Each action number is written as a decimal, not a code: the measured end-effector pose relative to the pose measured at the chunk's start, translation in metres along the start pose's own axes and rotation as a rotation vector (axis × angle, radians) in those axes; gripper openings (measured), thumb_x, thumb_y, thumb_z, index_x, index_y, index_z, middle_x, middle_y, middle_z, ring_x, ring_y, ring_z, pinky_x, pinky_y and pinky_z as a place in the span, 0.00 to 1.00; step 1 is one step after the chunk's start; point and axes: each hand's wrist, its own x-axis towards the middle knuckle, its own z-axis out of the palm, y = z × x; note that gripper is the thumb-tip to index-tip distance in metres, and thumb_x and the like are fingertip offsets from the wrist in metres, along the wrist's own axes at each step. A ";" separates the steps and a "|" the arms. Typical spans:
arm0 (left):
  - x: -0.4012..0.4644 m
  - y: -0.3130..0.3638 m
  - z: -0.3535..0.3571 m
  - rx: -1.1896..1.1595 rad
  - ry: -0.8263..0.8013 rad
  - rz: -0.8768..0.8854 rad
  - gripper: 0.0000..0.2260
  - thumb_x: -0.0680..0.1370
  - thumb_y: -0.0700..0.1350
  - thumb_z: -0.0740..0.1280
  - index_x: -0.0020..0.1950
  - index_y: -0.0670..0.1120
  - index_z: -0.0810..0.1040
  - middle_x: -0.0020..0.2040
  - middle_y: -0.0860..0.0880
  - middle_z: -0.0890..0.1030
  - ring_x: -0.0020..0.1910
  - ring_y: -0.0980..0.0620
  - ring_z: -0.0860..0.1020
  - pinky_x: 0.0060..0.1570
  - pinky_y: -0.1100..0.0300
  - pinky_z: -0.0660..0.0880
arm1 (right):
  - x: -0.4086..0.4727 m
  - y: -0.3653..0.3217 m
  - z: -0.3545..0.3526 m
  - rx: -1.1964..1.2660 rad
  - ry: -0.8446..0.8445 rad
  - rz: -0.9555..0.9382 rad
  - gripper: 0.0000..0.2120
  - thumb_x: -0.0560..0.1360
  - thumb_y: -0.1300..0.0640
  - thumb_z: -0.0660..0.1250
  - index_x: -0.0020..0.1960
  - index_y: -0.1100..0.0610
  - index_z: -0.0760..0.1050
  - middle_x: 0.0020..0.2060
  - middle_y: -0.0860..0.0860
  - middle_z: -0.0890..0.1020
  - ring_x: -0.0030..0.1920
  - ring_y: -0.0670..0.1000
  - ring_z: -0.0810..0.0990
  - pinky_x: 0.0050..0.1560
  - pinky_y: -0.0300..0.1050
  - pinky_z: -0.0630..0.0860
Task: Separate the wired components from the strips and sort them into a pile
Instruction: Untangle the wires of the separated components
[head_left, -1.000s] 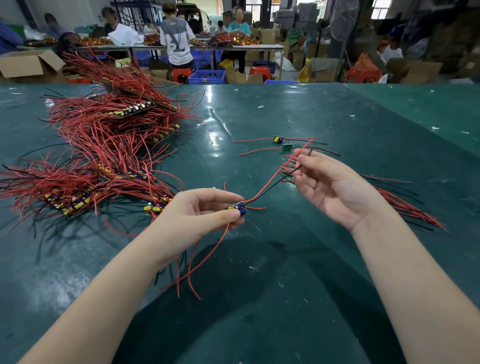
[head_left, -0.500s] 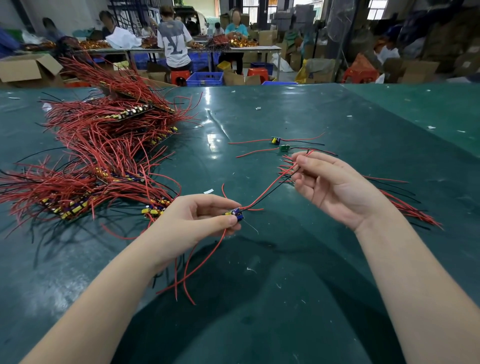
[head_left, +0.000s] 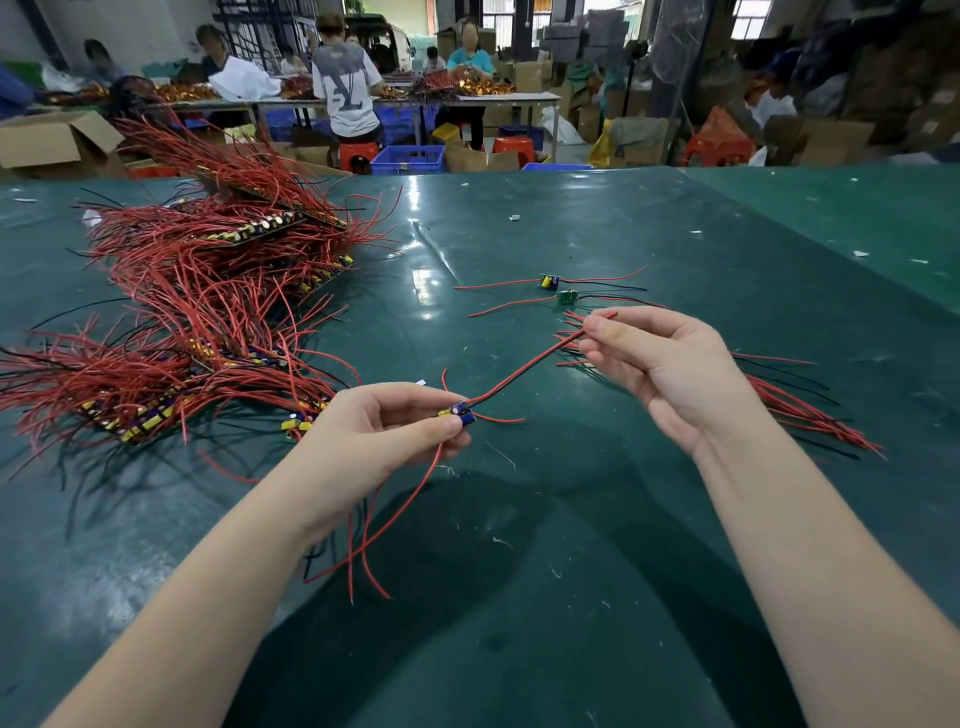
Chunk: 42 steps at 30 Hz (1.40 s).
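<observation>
My left hand (head_left: 371, 441) pinches a small blue and yellow wired component (head_left: 458, 412) above the green table (head_left: 519, 597); red wires hang below the hand. From the component a red and black wire pair (head_left: 524, 373) runs up to my right hand (head_left: 670, 366), which pinches its far end. Strips (head_left: 156, 415) of components with many red wires lie heaped at the left. A pile of separated components' wires (head_left: 800, 410) lies behind my right wrist. Two loose components (head_left: 558, 290) rest further back.
Cardboard boxes (head_left: 57, 137), blue crates (head_left: 410, 156) and red stools stand beyond the table's far edge. Several people work at another bench (head_left: 467, 98) in the background. Small scraps dot the table top.
My right hand has slid along the wire pair toward its end and closed its fingers on it. The wires now stretch straighter between my two hands.
</observation>
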 end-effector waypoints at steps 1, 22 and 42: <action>0.000 0.000 0.000 -0.003 0.004 -0.002 0.10 0.66 0.44 0.73 0.46 0.46 0.86 0.44 0.41 0.85 0.44 0.47 0.84 0.46 0.61 0.80 | 0.000 0.000 0.001 -0.017 0.015 -0.012 0.02 0.59 0.62 0.76 0.32 0.58 0.84 0.31 0.53 0.84 0.32 0.48 0.84 0.35 0.34 0.79; -0.001 0.003 0.004 -0.040 0.028 -0.040 0.09 0.65 0.43 0.73 0.43 0.44 0.86 0.43 0.42 0.85 0.42 0.48 0.84 0.44 0.62 0.80 | -0.004 0.014 0.002 -0.836 0.240 -0.492 0.07 0.71 0.57 0.73 0.35 0.53 0.79 0.30 0.46 0.82 0.34 0.47 0.83 0.44 0.47 0.80; -0.001 0.006 0.003 -0.107 0.029 -0.048 0.09 0.65 0.41 0.71 0.44 0.42 0.85 0.42 0.41 0.85 0.41 0.48 0.84 0.44 0.61 0.81 | -0.006 -0.007 0.005 0.306 -0.034 0.437 0.02 0.62 0.61 0.72 0.32 0.58 0.83 0.31 0.51 0.83 0.31 0.46 0.83 0.29 0.33 0.77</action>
